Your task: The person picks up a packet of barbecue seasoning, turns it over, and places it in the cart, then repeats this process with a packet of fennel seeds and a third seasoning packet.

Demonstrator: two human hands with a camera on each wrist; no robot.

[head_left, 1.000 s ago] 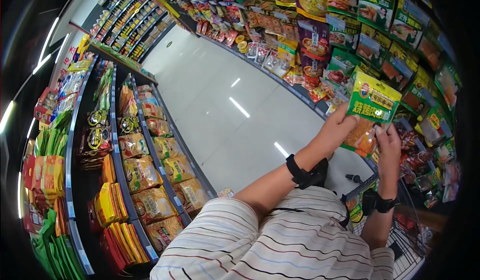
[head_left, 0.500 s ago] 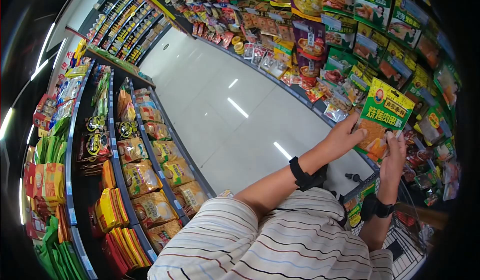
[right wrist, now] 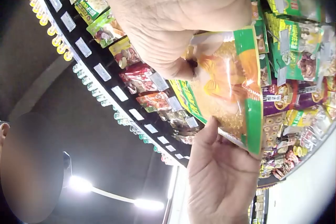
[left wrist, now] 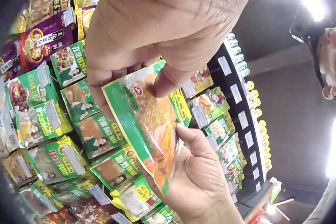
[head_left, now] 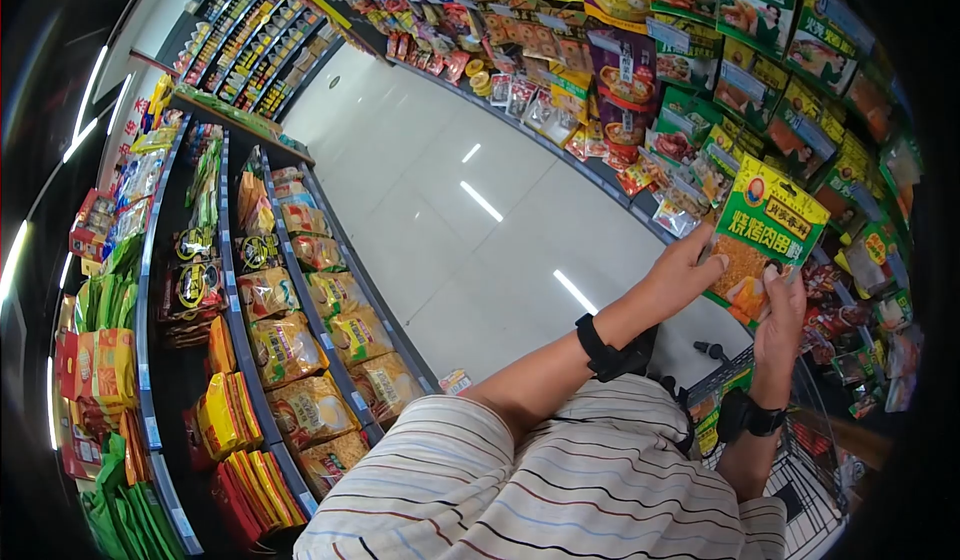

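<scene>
A green and yellow seasoning packet (head_left: 775,210) with a picture of orange-brown food is held up before the right-hand shelves, its printed front facing the head camera. My left hand (head_left: 678,282) grips its left side, thumb lying across the front. At the lower right edge, my right hand (head_left: 780,322) pinches the packet with its thumb in front. In the left wrist view the packet (left wrist: 152,124) looks slightly bowed between both hands. The right wrist view shows my right thumb (right wrist: 176,66) pressed on it near the food picture.
Hanging seasoning packets (head_left: 755,75) crowd the shelves close behind and right of my hands. A wire shopping cart (head_left: 800,500) stands at lower right. Across the tiled aisle floor (head_left: 420,180), a left shelf holds bagged noodles (head_left: 285,345) and yellow and red packets (head_left: 230,415).
Both hands have moved slightly right with the packet, which has turned a little so its front shows more fully. Over the last half second they have stayed nearly still.
</scene>
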